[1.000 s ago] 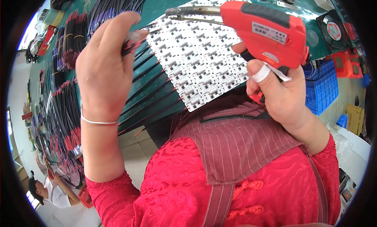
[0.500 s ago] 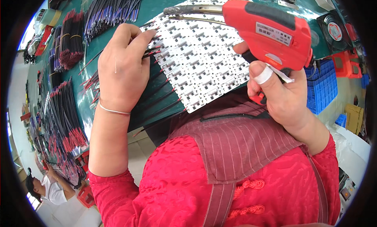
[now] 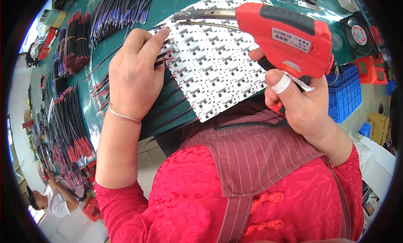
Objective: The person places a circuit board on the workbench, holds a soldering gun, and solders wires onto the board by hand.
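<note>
My right hand (image 3: 300,96), with white tape round the thumb, grips a red soldering gun (image 3: 289,39). Its metal tip reaches left over the white circuit board panel (image 3: 218,70), close to my left fingertips. Small components in rows cover the panel. My left hand (image 3: 138,70) is closed at the panel's left edge, thumb and forefinger pinching a thin dark wire; more black wires with red ends pass beneath the palm. Several black wires (image 3: 174,115) lie along the panel's lower left edge, their red tips touching it.
Bundles of black wires with red ends (image 3: 75,45) and a fan of wires with blue ends (image 3: 121,12) lie at the left and back of the green table (image 3: 98,60). A small fan (image 3: 357,33) and blue crates (image 3: 345,94) are at right. Another person (image 3: 56,199) sits far left.
My left hand has shifted slightly right and its fingertips have come nearer the soldering gun's tip. The gun has moved slightly left and down. The panel has barely moved.
</note>
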Tool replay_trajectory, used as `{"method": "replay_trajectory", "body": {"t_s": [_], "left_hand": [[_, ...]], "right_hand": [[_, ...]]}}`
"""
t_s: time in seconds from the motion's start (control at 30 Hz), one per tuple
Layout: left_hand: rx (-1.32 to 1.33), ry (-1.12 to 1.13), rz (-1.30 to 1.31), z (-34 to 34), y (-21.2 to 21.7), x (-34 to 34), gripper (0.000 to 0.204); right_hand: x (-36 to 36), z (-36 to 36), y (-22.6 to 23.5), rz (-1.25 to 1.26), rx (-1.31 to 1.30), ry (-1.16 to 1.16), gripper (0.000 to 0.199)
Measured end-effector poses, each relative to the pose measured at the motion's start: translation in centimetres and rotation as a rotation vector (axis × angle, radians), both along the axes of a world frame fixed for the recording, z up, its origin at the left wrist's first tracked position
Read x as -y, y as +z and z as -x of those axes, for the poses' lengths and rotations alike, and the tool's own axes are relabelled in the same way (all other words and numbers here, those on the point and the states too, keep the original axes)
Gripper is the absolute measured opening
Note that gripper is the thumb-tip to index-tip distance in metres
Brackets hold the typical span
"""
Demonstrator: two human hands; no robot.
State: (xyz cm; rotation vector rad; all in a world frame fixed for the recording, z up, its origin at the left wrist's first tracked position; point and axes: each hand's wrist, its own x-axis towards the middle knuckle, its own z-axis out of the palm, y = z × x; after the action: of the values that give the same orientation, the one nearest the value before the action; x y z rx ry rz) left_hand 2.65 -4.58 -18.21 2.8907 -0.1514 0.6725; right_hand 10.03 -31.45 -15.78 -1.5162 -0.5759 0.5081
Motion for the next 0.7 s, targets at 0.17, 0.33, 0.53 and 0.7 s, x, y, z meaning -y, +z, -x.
{"method": "replay_trajectory", "body": {"t_s": [0.17,0.33,0.53,0.7], "left_hand": [[0.05,0.022,-0.023,0.0,-0.3,-0.3,0.036],[0.058,-0.001,-0.016,0.1,-0.3,-0.3,0.032],[0.035,-0.013,0.035,0.1,-0.3,-0.1,0.039],[0.014,-0.003,0.026,0.1,-0.3,0.0,0.04]], "right_hand": [[0.0,0.1,-0.2,-0.032,-0.055,-0.032,0.029],[0.6,0.1,0.1,0.07,0.015,0.013,0.027],[0.9,0.1,0.0,0.044,-0.007,-0.042,0.03],[0.7,0.0,-0.3,0.027,0.099,-0.011,0.03]]}}
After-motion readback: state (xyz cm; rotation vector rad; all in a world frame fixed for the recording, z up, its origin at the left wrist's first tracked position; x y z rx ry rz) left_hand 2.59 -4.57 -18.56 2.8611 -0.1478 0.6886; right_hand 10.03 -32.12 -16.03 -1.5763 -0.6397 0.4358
